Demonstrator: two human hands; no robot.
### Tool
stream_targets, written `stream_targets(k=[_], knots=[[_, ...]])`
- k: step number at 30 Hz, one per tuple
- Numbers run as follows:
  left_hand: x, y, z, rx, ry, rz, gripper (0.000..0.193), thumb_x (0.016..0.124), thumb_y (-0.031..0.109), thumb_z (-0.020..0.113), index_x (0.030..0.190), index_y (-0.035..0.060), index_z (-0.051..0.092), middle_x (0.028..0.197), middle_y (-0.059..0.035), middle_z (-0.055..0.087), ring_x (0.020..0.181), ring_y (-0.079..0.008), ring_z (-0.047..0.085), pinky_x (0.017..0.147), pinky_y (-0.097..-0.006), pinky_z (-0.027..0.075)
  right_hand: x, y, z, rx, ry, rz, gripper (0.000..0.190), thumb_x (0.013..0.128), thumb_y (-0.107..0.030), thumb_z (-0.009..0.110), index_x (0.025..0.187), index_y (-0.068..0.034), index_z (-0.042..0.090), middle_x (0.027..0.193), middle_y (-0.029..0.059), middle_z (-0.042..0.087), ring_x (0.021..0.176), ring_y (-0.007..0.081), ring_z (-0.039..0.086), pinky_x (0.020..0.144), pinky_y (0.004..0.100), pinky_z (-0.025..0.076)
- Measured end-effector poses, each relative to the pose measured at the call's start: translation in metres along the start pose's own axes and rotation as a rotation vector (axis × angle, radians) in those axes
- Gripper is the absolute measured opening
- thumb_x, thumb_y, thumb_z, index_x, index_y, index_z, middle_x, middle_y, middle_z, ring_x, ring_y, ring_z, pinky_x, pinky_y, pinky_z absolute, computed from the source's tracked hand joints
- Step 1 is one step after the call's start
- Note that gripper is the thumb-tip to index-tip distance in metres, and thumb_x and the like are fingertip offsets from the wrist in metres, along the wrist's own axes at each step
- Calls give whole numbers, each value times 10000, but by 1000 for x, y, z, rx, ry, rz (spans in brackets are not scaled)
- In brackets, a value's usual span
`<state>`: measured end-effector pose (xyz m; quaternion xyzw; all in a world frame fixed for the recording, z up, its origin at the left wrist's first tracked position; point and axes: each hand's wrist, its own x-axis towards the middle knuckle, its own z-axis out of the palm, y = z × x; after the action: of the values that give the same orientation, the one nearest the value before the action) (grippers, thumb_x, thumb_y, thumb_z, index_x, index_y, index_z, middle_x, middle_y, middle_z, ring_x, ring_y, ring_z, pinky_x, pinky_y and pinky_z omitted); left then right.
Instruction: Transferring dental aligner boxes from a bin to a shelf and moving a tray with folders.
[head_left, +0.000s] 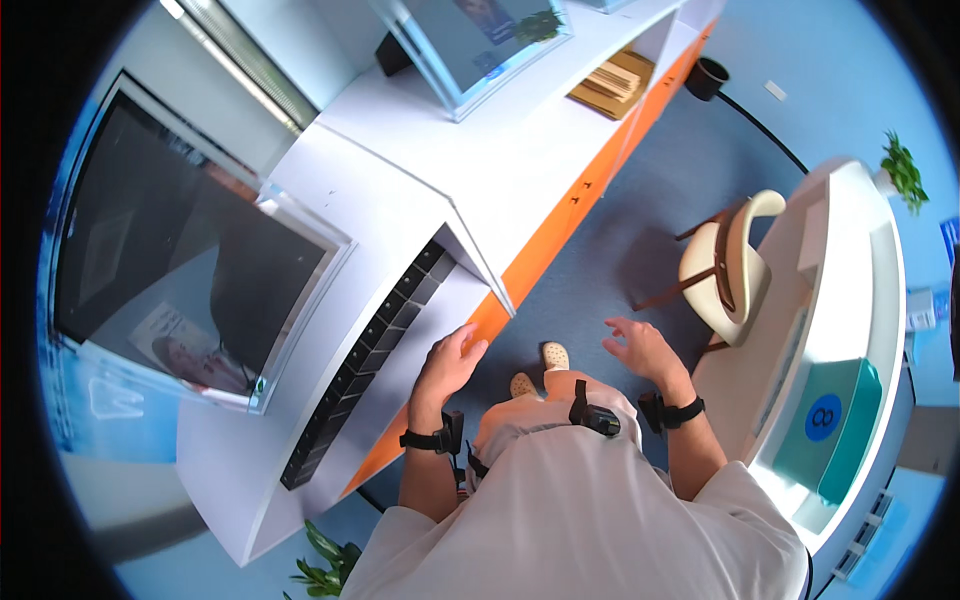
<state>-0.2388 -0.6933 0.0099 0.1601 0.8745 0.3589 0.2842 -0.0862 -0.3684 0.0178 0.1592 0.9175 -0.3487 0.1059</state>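
My left hand (450, 361) is raised in front of the cabinet, fingers slightly apart and nothing in them. Behind it, along the open shelf (405, 337) of the white cabinet, stands a row of black file boxes (375, 330). From this view I cannot tell whether the hand touches the orange cabinet front (491, 319). My right hand (643, 351) hangs over the blue floor with bent, spread fingers, and it too holds nothing. Nearest to it is a cream chair (731, 262) with brown wooden legs. Each wrist wears a black strap with a small device.
A white curved desk (885, 277) runs along the right, bearing a teal box (829, 427). Brown folders (615, 82) lie in a farther cabinet opening. Framed dark panels (195, 240) stand on the white top. A black bin (706, 78) is by the far wall.
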Motion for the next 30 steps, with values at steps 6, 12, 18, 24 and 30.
stream_targets(k=[6, 12, 18, 24, 30], knots=[[6, 17, 21, 13, -133, 63, 538, 980, 330, 623, 1397, 2, 533, 1328, -252, 615, 1271, -347, 584, 1040, -407, 474, -47, 20, -7, 45, 109, 121, 421, 885, -247, 698, 1236, -18, 658, 1076, 234, 713, 997, 395, 689, 884, 441, 547], [24, 63, 50, 85, -243, 115, 541, 976, 321, 627, 1403, 3, 530, 1345, -258, 602, 1269, -351, 586, 1041, -414, 476, -87, 58, -27, 133, 277, 188, 407, 877, -225, 710, 1212, 1, 660, 1089, 237, 709, 1006, 389, 689, 892, 435, 549], [56, 122, 117, 178, -333, 194, 547, 972, 323, 631, 1403, 3, 530, 1329, -260, 612, 1231, -347, 613, 1024, -409, 488, -141, 123, -65, 188, 560, 251, 370, 881, -191, 700, 1188, 12, 663, 1085, 227, 712, 1012, 384, 687, 892, 434, 549], [69, 211, 207, 227, -447, 300, 542, 973, 317, 630, 1404, 4, 528, 1323, -267, 615, 1215, -349, 622, 1016, -407, 493, -227, 209, -114, 306, 985, 418, 330, 886, -135, 650, 1181, 12, 673, 1050, 210, 724, 1000, 377, 692, 887, 416, 544], [75, 293, 291, 323, -575, 458, 534, 969, 311, 637, 1392, 0, 538, 1306, -263, 626, 1210, -346, 625, 1007, -409, 500, -324, 270, -148, 245, 1445, 614, 292, 911, -93, 630, 1182, 7, 674, 1095, 193, 727, 1039, 332, 700, 925, 384, 526]])
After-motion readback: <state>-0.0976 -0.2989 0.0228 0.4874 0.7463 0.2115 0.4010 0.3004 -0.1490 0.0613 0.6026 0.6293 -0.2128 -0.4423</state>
